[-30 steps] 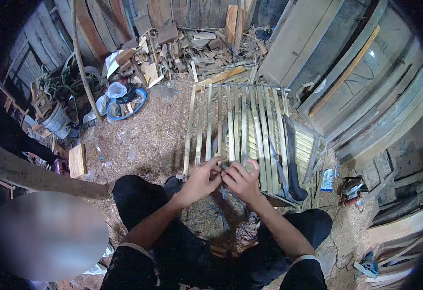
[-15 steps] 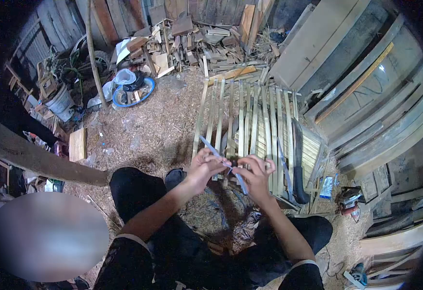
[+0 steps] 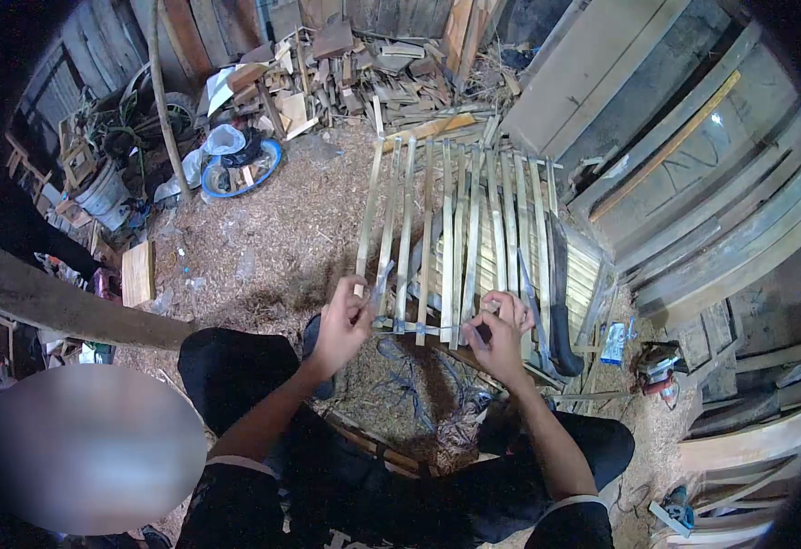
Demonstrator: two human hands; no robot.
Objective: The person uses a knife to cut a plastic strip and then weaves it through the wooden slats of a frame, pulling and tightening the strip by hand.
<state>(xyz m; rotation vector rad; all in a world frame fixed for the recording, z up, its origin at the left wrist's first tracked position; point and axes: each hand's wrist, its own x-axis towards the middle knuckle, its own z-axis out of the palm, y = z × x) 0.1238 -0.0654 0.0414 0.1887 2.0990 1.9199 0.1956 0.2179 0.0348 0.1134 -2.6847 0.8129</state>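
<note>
A row of thin wooden slats [image 3: 406,220], tied along a crosspiece at the near end, lies in front of my knees. My left hand [image 3: 344,320] is closed at the slats' near left corner, on a translucent strip [image 3: 382,282] that sticks up beside its fingers. Right of it, my right hand [image 3: 497,331] is pinched over the near edge of the slats; what its fingers hold is too small to make out. A dark curved bar [image 3: 560,311] runs along the right side of the slats.
A blue basin [image 3: 272,165] with bags stands at the back left, near a slanted pole [image 3: 168,110]. Scrap wood [image 3: 400,69] is heaped at the back. Long boards [image 3: 666,146] lean on the right. A thick beam [image 3: 80,297] lies at the left, near a person's dark sleeve [image 3: 30,224].
My hands have moved apart, the left one leftward and the right one slightly rightward. The strip that was stretched between them is now beside my left hand. The view has shifted slightly.
</note>
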